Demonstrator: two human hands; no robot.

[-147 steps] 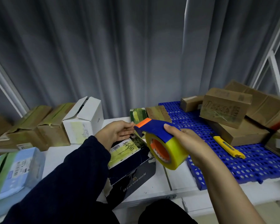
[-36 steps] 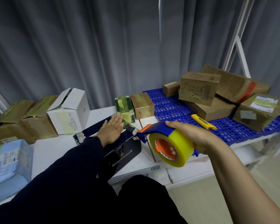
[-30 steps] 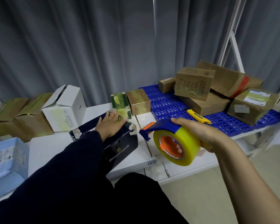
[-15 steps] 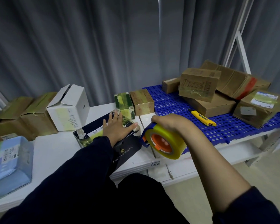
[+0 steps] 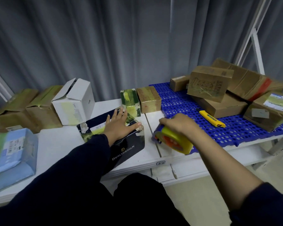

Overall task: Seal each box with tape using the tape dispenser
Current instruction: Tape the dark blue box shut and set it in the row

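Left grip (image 5: 119, 125) lying flat, fingers straight and apart, pressing top of dark box (image 5: 129, 147) on desk (image 5: 59, 141); right grip (image 5: 180, 124) facing palm-down, clamped on tape dispenser (image 5: 176, 142), holding it low beside box's right end, not touching box.

Glossy dark card box (image 5: 127, 146), matt brown cardboard cartons (image 5: 209, 84), perforated blue plastic mat (image 5: 175, 101), smooth white worktop (image 5: 55, 142).

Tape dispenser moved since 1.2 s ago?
Yes. The tape dispenser dropped from mid-air down to the table, just right of the dark box.
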